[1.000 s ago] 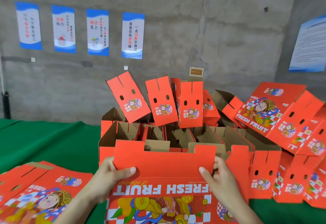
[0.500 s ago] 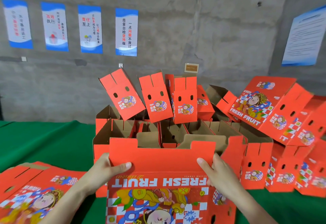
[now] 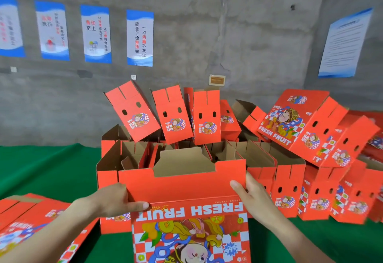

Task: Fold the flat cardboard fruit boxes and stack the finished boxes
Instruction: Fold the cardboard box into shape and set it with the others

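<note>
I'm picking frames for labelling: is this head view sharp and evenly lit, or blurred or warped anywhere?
Head view: soft, even light, no glare; held box, left hand and right hand fairly sharp; leftmost posters and far-right boxes smeared; wide-angle lens tilts the edges.

The desk point(image 3: 41, 169) is green-topped. Flat red boxes point(image 3: 35, 219) lie stacked at its near left corner. Folded red boxes point(image 3: 288, 188) stand crowded across its middle and right.

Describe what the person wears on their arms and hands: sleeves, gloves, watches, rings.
Nothing worn shows. The left hand and right hand are ungloved, with no ring visible. The left forearm and right forearm are uncovered to the frame's edge: no sleeve, watch or bracelet.
</note>
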### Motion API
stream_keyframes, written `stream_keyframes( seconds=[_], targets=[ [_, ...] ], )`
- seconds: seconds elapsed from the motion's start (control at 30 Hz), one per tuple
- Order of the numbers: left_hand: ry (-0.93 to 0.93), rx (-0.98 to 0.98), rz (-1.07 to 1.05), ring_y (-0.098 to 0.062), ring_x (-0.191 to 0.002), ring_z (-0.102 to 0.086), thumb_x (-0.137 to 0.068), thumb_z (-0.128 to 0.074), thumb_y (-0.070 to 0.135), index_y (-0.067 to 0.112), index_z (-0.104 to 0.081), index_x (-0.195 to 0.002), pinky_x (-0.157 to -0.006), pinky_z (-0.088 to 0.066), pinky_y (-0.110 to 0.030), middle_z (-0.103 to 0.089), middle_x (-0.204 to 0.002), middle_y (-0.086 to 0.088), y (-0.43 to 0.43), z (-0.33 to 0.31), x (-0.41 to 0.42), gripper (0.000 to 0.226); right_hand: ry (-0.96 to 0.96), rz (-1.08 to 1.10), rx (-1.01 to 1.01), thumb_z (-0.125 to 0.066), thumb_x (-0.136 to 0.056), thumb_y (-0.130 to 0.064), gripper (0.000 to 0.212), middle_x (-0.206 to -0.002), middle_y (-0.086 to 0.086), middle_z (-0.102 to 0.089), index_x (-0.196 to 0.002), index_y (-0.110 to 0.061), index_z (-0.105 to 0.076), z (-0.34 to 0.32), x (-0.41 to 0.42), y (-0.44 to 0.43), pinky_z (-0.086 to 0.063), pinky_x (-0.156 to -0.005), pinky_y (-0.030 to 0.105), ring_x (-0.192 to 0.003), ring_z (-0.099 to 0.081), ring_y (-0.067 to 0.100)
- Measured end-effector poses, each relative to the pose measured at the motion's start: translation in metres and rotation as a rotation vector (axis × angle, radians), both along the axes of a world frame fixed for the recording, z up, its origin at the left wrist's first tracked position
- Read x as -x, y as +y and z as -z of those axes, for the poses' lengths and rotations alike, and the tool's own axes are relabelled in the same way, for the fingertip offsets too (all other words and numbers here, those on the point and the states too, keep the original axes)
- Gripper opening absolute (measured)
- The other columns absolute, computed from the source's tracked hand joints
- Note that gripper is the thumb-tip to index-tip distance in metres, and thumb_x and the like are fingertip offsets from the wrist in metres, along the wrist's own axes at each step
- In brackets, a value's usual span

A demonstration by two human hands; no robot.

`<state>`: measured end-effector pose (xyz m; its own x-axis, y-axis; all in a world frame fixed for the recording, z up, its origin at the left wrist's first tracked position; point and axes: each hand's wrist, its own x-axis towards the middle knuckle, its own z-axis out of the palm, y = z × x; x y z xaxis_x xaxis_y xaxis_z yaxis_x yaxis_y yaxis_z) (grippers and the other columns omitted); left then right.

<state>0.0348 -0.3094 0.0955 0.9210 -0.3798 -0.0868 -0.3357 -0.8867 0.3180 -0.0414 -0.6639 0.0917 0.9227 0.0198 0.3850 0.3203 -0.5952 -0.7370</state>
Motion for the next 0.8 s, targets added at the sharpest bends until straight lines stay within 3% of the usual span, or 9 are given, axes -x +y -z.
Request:
stream_keyframes(
  seconds=[0.07,0.2,0.3,0.43,0.6,0.7,0.8],
  targets=[
    [-0.014,0.032,0.047,0.004,-0.085,-0.061,-0.070,-0.046,0.077,0.041,-0.055,-0.098,-0.071,-0.045,-0.007,-0.064,-0.095,0.026,-0.007,-0.003,0.005,0.046,0.007,-0.020,-0.027,-0.045,-0.086,-0.054,0.032,-0.094,-0.011,-0.071,-0.112,-0.035,-0.050,0.000,0.003,-0.003,-0.057,-0.073,0.026,-0.084,-0.070,0.007],
    [-0.027,0.111,0.054,0.003,-0.093,-0.060,-0.071,-0.050,0.070,0.042,-0.047,-0.104,-0.075,-0.044,-0.004,-0.062,-0.102,0.024,-0.018,-0.009,0.011,0.044,-0.013,-0.005,-0.052,-0.045,-0.086,-0.053,0.030,-0.091,-0.008,-0.072,-0.109,-0.035,-0.050,0.006,0.006,-0.012,-0.058,-0.072,0.028,-0.081,-0.071,0.008],
    [-0.045,0.121,0.030,0.000,-0.092,-0.062,-0.071,-0.052,0.069,0.037,-0.052,-0.100,-0.077,-0.048,-0.009,-0.065,-0.100,0.019,-0.019,-0.011,0.013,0.044,-0.003,0.012,-0.049,-0.042,-0.086,-0.055,0.036,-0.090,0.002,-0.071,-0.110,-0.030,-0.049,0.007,0.009,-0.012,-0.059,-0.071,0.034,-0.077,-0.071,0.012],
    [-0.108,0.094,-0.039,-0.012,-0.090,-0.066,-0.067,-0.049,0.074,0.017,-0.060,-0.105,-0.083,-0.053,-0.030,-0.070,-0.101,0.004,-0.016,-0.012,0.014,0.070,-0.002,0.064,-0.011,-0.039,-0.083,-0.058,0.041,-0.081,0.006,-0.069,-0.105,-0.024,-0.047,0.007,0.011,-0.012,-0.058,-0.064,0.034,-0.068,-0.069,0.013],
    [-0.175,0.047,-0.119,-0.013,-0.085,-0.063,-0.069,-0.050,0.074,0.015,-0.055,-0.093,-0.073,-0.050,-0.023,-0.067,-0.094,0.001,-0.019,-0.003,0.019,0.064,0.006,0.113,0.009,-0.035,-0.085,-0.056,0.044,-0.076,0.015,-0.065,-0.094,-0.015,-0.049,0.014,0.009,-0.010,-0.054,-0.062,0.039,-0.065,-0.066,0.024],
    [-0.179,0.064,-0.129,-0.010,-0.083,-0.063,-0.063,-0.048,0.077,0.017,-0.055,-0.090,-0.073,-0.052,-0.022,-0.067,-0.092,0.005,-0.019,-0.002,0.022,0.066,0.003,0.138,0.001,-0.030,-0.086,-0.056,0.044,-0.075,0.012,-0.066,-0.094,-0.018,-0.051,0.019,0.008,-0.009,-0.056,-0.064,0.034,-0.068,-0.067,0.019],
    [-0.171,0.101,-0.123,-0.010,-0.087,-0.063,-0.071,-0.055,0.071,0.020,-0.052,-0.096,-0.077,-0.052,-0.024,-0.067,-0.097,0.004,-0.019,-0.002,0.024,0.057,-0.016,0.184,0.002,-0.029,-0.087,-0.055,0.043,-0.072,0.009,-0.066,-0.087,-0.021,-0.054,0.025,0.009,-0.007,-0.055,-0.068,0.032,-0.067,-0.066,0.014]
  ],
)
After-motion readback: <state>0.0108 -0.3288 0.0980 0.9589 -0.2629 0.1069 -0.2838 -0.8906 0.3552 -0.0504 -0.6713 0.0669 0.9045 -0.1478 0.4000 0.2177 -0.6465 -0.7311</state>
